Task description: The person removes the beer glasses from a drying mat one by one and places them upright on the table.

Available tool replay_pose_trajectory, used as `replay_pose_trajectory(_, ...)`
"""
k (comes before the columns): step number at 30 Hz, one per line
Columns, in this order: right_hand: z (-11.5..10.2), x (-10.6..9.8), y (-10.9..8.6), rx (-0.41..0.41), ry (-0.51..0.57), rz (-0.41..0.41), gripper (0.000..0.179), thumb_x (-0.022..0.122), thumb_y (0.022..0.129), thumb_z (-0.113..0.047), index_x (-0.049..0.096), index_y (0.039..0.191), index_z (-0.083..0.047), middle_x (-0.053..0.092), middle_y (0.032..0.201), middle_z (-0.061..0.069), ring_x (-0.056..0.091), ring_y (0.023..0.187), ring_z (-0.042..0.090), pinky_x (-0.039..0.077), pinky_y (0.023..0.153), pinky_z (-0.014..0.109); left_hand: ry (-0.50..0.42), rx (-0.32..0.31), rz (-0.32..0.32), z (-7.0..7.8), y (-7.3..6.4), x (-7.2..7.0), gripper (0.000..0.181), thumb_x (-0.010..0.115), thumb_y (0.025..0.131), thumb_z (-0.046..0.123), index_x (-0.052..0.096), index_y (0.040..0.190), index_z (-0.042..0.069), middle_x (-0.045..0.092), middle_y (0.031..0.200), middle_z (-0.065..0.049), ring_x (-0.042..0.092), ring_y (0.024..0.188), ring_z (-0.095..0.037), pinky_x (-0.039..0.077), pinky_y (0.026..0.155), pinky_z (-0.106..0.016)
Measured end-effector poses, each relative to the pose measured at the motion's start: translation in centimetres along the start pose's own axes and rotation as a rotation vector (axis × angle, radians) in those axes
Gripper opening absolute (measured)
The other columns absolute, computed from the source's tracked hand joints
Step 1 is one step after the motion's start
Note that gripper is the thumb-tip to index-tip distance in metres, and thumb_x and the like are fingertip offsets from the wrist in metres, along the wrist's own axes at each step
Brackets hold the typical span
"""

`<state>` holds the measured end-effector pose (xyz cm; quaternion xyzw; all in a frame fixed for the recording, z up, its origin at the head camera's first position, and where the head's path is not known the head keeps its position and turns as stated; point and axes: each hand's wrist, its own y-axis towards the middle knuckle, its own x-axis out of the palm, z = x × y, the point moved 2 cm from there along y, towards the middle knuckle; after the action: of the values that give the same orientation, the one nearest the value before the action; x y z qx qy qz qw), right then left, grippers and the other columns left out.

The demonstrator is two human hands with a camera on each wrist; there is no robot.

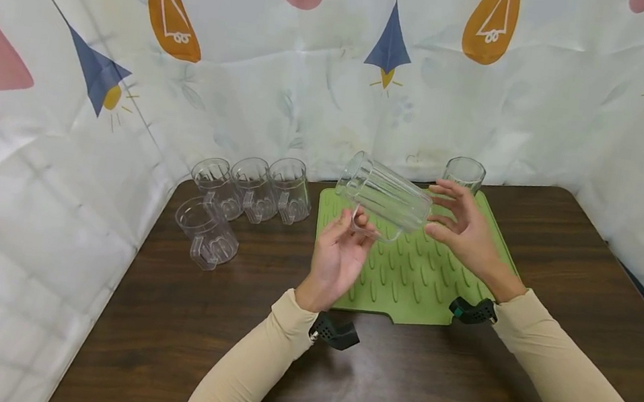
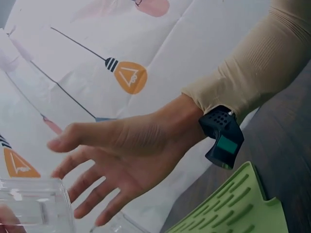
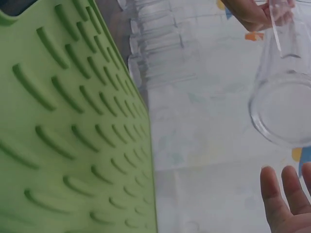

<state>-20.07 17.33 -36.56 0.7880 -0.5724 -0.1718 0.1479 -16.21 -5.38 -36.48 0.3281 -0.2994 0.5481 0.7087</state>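
A clear ribbed mug [image 1: 390, 196] is held in the air above the green drying mat [image 1: 370, 296], tilted nearly on its side. My left hand [image 1: 339, 254] grips it by the handle, which points down in the head view. Its mouth faces left and its base faces my right hand [image 1: 461, 229]. The fingers of that hand are spread and slightly bent beside the base, holding nothing. In the right wrist view a gap shows between the fingertips [image 3: 270, 182] and the mug [image 3: 279, 114].
Several similar clear mugs [image 1: 252, 192] stand at the left of the dark wooden table [image 1: 155, 355], one nearer the front [image 1: 208, 233]. Another clear glass vessel [image 1: 465, 171] is at the mat's back right, partly hidden behind my right hand. Patterned cloth [image 1: 310, 104] hangs behind the table.
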Motion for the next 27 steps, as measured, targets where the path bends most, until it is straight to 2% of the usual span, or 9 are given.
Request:
replay_pose_trajectory(3,-0.3,-0.8,-0.2,-0.019,-0.005,0.012,0.064,0.058,0.098,0.008,0.033,0.156,-0.001,0.048,0.148,-0.004,0.050,0.136,0.016,0.054,0.103,0.019,0.045,0.018,0.000,0.3,-0.1,0.0,0.028,0.037,0.113,0.024,0.061,0.103,0.014,0.066,0.086,0.010,0.067,0.084,-0.005,0.055,0.089,-0.022)
replay_pose_trajectory(7,-0.6,-2.2,-0.7,-0.003,-0.093,0.045,0.059,0.057,0.102,-0.002,0.034,0.156,-0.001,0.049,0.147,-0.005,0.052,0.135,0.012,0.054,0.098,0.013,0.082,0.038,0.019,0.8,-0.2,-0.1,0.024,0.038,0.113,0.021,0.060,0.104,0.014,0.065,0.084,0.010,0.068,0.084,-0.005,0.055,0.090,-0.022)
replay_pose_trajectory(14,-0.6,-4.6,-1.8,0.035,-0.205,0.089,0.053,0.051,0.105,-0.004,0.034,0.156,-0.004,0.049,0.145,-0.011,0.051,0.133,0.008,0.053,0.093,0.010,0.112,0.080,0.052,1.5,-0.3,-0.5,0.029,0.040,0.112,0.016,0.058,0.090,0.017,0.062,0.092,0.007,0.068,0.083,-0.006,0.054,0.092,-0.023)
replay_pose_trajectory(17,-0.2,-5.6,-2.3,0.060,-0.270,0.101,0.053,0.051,0.106,-0.006,0.034,0.156,-0.007,0.047,0.144,-0.014,0.051,0.131,0.002,0.051,0.092,0.008,0.126,0.091,0.068,1.8,-0.3,-0.8,0.031,0.040,0.112,0.013,0.058,0.088,0.018,0.061,0.096,0.006,0.068,0.083,-0.006,0.054,0.091,-0.023)
replay_pose_trajectory(20,0.3,-6.6,-2.8,0.098,-0.347,0.112,0.054,0.052,0.106,-0.009,0.033,0.157,-0.011,0.046,0.147,-0.010,0.049,0.129,-0.005,0.046,0.094,0.006,0.149,0.105,0.076,2.2,-0.3,-1.2,0.030,0.042,0.111,0.013,0.058,0.087,0.018,0.060,0.098,0.005,0.068,0.083,-0.006,0.053,0.090,-0.023)
replay_pose_trajectory(22,0.5,-7.3,-3.3,0.131,-0.411,0.114,0.056,0.054,0.107,-0.013,0.032,0.158,-0.013,0.046,0.150,-0.002,0.047,0.129,-0.007,0.042,0.095,0.005,0.171,0.117,0.080,2.4,-0.3,-1.4,0.028,0.044,0.110,0.013,0.058,0.087,0.018,0.059,0.101,0.005,0.068,0.082,-0.006,0.053,0.091,-0.023)
replay_pose_trajectory(24,0.7,-8.0,-3.8,0.177,-0.485,0.113,0.057,0.055,0.107,-0.018,0.031,0.159,-0.016,0.045,0.155,0.006,0.048,0.133,0.001,0.039,0.096,0.005,0.196,0.126,0.083,2.7,-0.4,-1.8,0.025,0.047,0.110,0.015,0.058,0.087,0.018,0.058,0.103,0.004,0.068,0.082,-0.006,0.052,0.091,-0.023)
replay_pose_trajectory(27,0.9,-9.0,-4.5,0.246,-0.588,0.097,0.062,0.058,0.107,-0.028,0.030,0.161,-0.019,0.042,0.159,0.014,0.047,0.140,0.019,0.042,0.101,0.017,0.235,0.133,0.092,3.2,-0.6,-2.3,0.022,0.052,0.108,0.018,0.060,0.088,0.017,0.058,0.105,0.004,0.067,0.083,-0.007,0.052,0.092,-0.024)
